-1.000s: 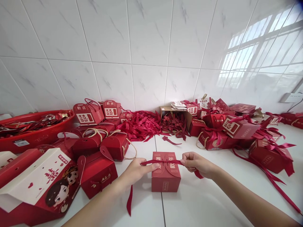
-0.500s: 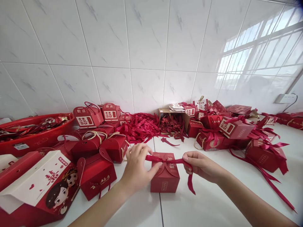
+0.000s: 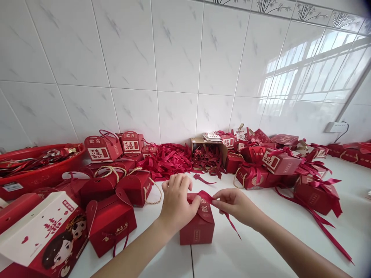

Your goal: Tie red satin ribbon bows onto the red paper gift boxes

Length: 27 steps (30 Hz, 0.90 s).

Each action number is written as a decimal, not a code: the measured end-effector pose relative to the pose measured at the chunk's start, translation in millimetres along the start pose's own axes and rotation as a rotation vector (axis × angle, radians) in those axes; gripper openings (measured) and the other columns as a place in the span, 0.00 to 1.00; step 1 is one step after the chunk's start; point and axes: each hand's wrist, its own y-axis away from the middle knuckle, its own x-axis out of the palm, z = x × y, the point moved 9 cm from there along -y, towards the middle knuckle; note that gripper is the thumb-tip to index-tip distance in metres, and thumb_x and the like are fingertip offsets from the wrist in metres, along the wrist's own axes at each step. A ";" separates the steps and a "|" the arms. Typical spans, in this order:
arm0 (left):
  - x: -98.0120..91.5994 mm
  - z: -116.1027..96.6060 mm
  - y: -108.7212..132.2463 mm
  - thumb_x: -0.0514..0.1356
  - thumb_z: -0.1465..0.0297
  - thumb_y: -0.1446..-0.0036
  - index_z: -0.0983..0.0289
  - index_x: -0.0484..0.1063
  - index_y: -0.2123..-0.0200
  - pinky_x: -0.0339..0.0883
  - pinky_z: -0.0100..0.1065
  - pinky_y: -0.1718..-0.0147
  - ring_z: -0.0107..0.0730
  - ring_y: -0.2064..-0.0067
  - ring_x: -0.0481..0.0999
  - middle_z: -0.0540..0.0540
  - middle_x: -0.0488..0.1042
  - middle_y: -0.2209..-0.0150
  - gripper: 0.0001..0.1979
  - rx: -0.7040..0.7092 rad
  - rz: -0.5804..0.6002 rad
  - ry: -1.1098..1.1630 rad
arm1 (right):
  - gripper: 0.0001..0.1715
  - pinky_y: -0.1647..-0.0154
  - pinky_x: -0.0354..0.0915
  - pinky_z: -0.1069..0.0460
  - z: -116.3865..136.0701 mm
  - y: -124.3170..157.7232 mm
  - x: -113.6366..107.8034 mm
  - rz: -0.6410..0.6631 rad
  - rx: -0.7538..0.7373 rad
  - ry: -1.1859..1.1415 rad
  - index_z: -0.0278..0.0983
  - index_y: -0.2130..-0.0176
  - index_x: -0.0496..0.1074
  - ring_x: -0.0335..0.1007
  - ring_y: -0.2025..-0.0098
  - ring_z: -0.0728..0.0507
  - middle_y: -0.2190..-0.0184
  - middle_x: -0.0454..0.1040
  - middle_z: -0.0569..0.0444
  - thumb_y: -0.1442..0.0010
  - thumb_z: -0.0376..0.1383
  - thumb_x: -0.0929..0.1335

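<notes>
A small red gift box (image 3: pixel 197 232) with gold print and petal-shaped top flaps stands upright on the white surface in front of me. A dark red ribbon (image 3: pixel 206 197) rises in a fold over its top, and one tail hangs down at the right. My left hand (image 3: pixel 180 202) is bent over the box's left side, its thumb pressed on the ribbon at the top; the spot under its fingers is hidden. At the right of the box, my right hand (image 3: pixel 236 204) pinches the ribbon between thumb and fingers.
Several red boxes (image 3: pixel 111 224) crowd the left, beside a red basin (image 3: pixel 43 172). Loose ribbons (image 3: pixel 171 160) lie against the tiled wall, next to a cardboard carton (image 3: pixel 224 154) of dark red pieces. Ribbon-tied boxes (image 3: pixel 317 195) are heaped at right.
The ribbon was stretched straight across the box top between both hands; now it is folded up over the middle. My right hand has moved in closer to the box. The view has shifted slightly.
</notes>
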 end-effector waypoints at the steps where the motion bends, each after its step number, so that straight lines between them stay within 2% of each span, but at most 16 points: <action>1: -0.7 0.4 0.2 0.55 0.73 0.52 0.61 0.56 0.72 0.53 0.41 0.62 0.39 0.61 0.65 0.52 0.66 0.68 0.07 -0.003 -0.005 -0.013 | 0.17 0.71 0.62 0.52 3.0 -2.7 2.2 -0.020 -0.035 0.050 0.35 0.62 0.76 0.66 0.74 0.47 0.78 0.70 0.56 0.45 0.45 0.69; 4: -1.3 -0.1 0.3 0.55 0.72 0.50 0.61 0.56 0.71 0.52 0.41 0.63 0.39 0.62 0.65 0.52 0.66 0.69 0.07 -0.014 -0.009 -0.050 | 0.19 0.66 0.65 0.50 15.1 -10.9 15.2 -0.023 -0.152 0.079 0.37 0.53 0.73 0.68 0.72 0.46 0.76 0.72 0.56 0.43 0.42 0.68; 7: -3.0 1.5 0.2 0.56 0.71 0.50 0.61 0.57 0.71 0.51 0.40 0.63 0.38 0.63 0.65 0.51 0.65 0.69 0.07 -0.032 -0.005 -0.073 | 0.12 0.68 0.64 0.52 22.6 -17.0 27.6 -0.012 -0.225 0.066 0.36 0.63 0.76 0.66 0.73 0.48 0.77 0.72 0.56 0.41 0.40 0.65; 9: -4.0 4.3 0.6 0.55 0.72 0.49 0.61 0.57 0.72 0.52 0.39 0.63 0.37 0.64 0.65 0.50 0.65 0.70 0.06 -0.024 0.024 -0.057 | 0.12 0.72 0.62 0.53 22.0 -19.8 29.9 -0.046 -0.236 0.053 0.36 0.70 0.75 0.65 0.75 0.48 0.79 0.71 0.56 0.41 0.38 0.64; 13: 0.8 18.8 4.4 0.55 0.69 0.46 0.61 0.57 0.72 0.54 0.38 0.61 0.32 0.68 0.64 0.47 0.64 0.72 0.07 0.018 0.166 0.081 | 0.10 0.71 0.61 0.53 13.0 -21.6 25.3 -0.160 -0.225 0.035 0.37 0.71 0.72 0.66 0.74 0.48 0.76 0.71 0.55 0.42 0.38 0.64; 16: 12.2 50.9 9.0 0.56 0.62 0.45 0.61 0.57 0.72 0.58 0.34 0.63 0.31 0.68 0.65 0.47 0.64 0.71 0.11 -0.142 0.233 0.263 | 0.10 0.70 0.61 0.53 11.8 -20.1 26.5 -0.168 -0.271 0.009 0.37 0.70 0.70 0.66 0.71 0.48 0.69 0.70 0.54 0.41 0.39 0.64; 20: 53.8 81.8 25.6 0.58 0.54 0.47 0.61 0.61 0.70 0.60 0.32 0.65 0.31 0.65 0.67 0.48 0.66 0.69 0.16 -0.387 0.447 0.544 | 0.11 0.73 0.58 0.54 7.3 -20.4 37.9 -0.071 -0.239 -0.059 0.37 0.68 0.69 0.61 0.75 0.49 0.77 0.67 0.57 0.39 0.40 0.62; 24: 82.4 89.6 43.2 0.59 0.51 0.51 0.63 0.62 0.74 0.57 0.30 0.69 0.29 0.70 0.65 0.46 0.65 0.74 0.20 -0.608 0.583 0.810 | 0.12 0.71 0.59 0.54 10.0 -19.8 45.0 -0.006 -0.227 -0.100 0.37 0.68 0.68 0.62 0.72 0.49 0.72 0.72 0.55 0.38 0.40 0.61; 27: 83.6 83.6 45.7 0.61 0.53 0.52 0.64 0.62 0.79 0.55 0.30 0.71 0.27 0.74 0.62 0.46 0.63 0.79 0.20 -0.679 0.633 0.930 | 0.11 0.67 0.60 0.53 14.8 -19.5 44.8 -0.015 -0.211 -0.074 0.36 0.69 0.68 0.66 0.69 0.47 0.70 0.74 0.53 0.39 0.39 0.61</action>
